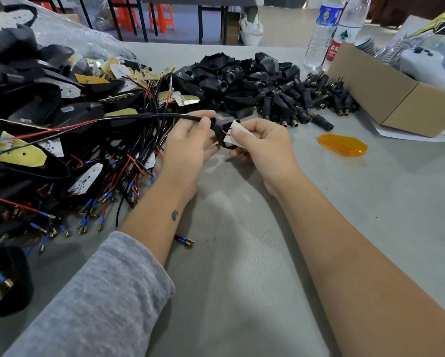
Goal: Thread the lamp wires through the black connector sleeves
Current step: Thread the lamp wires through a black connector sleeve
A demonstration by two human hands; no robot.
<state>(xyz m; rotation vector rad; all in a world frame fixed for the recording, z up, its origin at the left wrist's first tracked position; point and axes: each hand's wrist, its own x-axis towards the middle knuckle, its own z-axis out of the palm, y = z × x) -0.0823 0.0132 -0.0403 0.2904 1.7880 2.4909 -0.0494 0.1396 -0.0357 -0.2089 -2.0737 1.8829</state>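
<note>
Holding a black sleeve (219,130) above a grey mat (242,253), a person works at a cluttered bench. The left hand (190,145) curls round the sleeve, thumb pressed on top where a black cable (149,116) enters it; the cable runs off leftward, splitting into red and black wires. The right hand (262,148) pinches a small white LED board (238,135) between thumb and forefinger, just beside the sleeve's open end, with a short red wire showing between board and sleeve. The other right fingers are curled under. To the left lies a heap of wired lamps (61,140), their leads ending in blue-collared brass plugs. Behind the hands sits a pile of black housings (242,76), and to its right a pile of black connectors (316,99) with brass tips. An orange lens (342,145) lies on the mat to the right, near a cardboard box (396,99). Two plastic bottles (332,29) stand behind the box. A grey sleeve covers the left forearm.
</note>
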